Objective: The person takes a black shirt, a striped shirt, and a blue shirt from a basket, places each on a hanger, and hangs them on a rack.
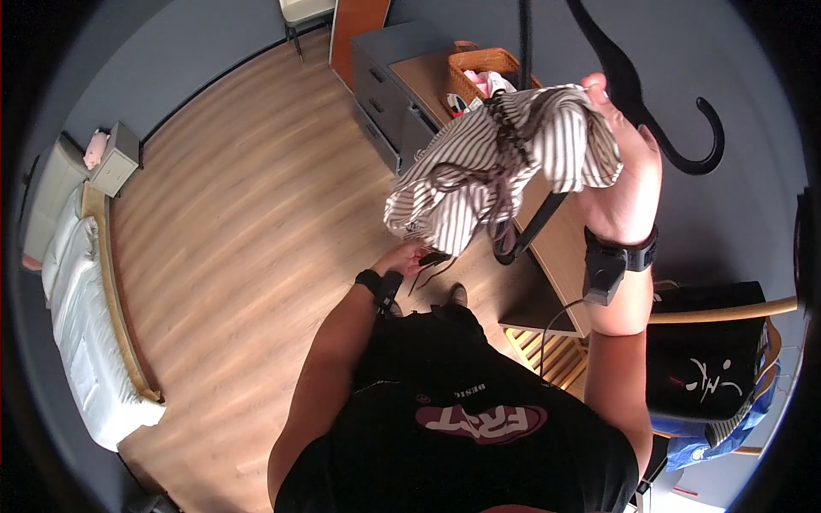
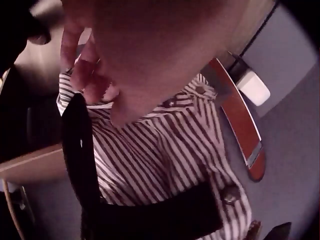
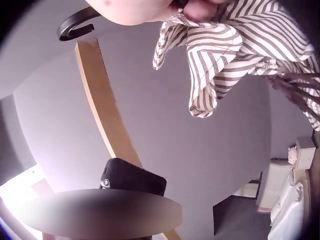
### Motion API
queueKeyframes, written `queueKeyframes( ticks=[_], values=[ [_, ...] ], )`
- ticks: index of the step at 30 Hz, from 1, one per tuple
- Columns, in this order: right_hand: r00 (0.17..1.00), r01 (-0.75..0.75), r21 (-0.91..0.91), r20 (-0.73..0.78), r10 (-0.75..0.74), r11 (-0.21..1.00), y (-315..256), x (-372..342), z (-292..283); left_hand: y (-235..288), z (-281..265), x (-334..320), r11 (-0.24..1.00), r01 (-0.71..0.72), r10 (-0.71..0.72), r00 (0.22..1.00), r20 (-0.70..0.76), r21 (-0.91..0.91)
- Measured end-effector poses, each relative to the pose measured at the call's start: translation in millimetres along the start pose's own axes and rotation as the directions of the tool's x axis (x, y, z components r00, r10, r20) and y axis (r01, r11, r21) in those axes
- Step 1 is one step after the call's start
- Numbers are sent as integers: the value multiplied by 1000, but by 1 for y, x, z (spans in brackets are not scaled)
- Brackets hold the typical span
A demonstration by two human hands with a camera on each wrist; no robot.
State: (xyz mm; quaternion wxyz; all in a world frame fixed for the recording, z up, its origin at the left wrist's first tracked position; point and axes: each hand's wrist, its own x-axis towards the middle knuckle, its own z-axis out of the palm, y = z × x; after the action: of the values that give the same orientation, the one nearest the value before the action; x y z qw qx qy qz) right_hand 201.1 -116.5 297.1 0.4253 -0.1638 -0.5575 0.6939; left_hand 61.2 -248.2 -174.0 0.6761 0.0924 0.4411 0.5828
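A brown-and-white striped garment (image 1: 453, 197) hangs bunched between my two hands, with dark brown ties (image 1: 496, 179) across its middle. My right hand (image 1: 629, 171) is raised at its upper right end and grips the cloth; in the right wrist view its fingertips (image 3: 200, 10) pinch the striped fabric. Lower down, my left hand (image 1: 400, 258) holds the garment's bottom left edge. In the left wrist view the fingers of the left hand (image 2: 150, 55) curl at the cloth, and a button (image 2: 230, 195) shows on the striped front (image 2: 170, 150). Part of the garment is hidden behind its folds.
Black curved hooks (image 1: 705, 145) of a rack rise close behind my right hand. A wicker basket (image 1: 483, 61) stands on the wooden-topped desk beside grey drawers (image 1: 376, 94). A chair with a black bag (image 1: 710, 368) is at right, a slatted wooden stool (image 1: 547, 352) below, a bed (image 1: 90, 333) far left.
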Motion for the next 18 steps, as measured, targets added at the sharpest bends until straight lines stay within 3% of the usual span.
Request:
queueKeyframes(
  ticks=[1,4,5,6,7,8,9,13,15,16,18],
  values=[
    [1000,6,31,-4,-6,1000,-1,3,-10,-7,-8,14,997,29,-30,999,-12,-74],
    [998,59,37,-20,-58,998,-7,2,-27,20,23,-16,994,59,-56,998,-33,94],
    [998,59,31,-30,-58,998,-10,0,-28,11,15,-2,946,-195,195,981,25,258],
    [997,60,24,-42,-59,998,-14,-3,-29,-10,-3,27,811,-432,420,899,123,394],
    [997,59,18,-54,-58,998,-17,-5,-30,-31,-22,55,602,-632,597,762,250,488],
    [995,67,22,-80,-65,998,-19,-5,-32,-15,-7,48,908,-348,336,938,90,233],
    [992,72,25,-105,-69,997,-20,-5,-34,2,10,38,989,-44,33,996,-80,-142],
    [988,73,-3,-140,-73,997,-21,-7,-49,63,44,21,962,-175,225,944,-242,211],
    [990,36,-4,-137,-36,999,-18,-8,-64,52,-19,65,897,-367,419,884,-206,247],
    [971,13,-54,-236,-25,998,-15,-13,-69,43,-55,88,850,-458,509,840,-186,261],
    [937,-68,-151,-350,11,986,-3,-19,-89,92,-9,20,861,-439,498,831,-250,256]
  ],
)
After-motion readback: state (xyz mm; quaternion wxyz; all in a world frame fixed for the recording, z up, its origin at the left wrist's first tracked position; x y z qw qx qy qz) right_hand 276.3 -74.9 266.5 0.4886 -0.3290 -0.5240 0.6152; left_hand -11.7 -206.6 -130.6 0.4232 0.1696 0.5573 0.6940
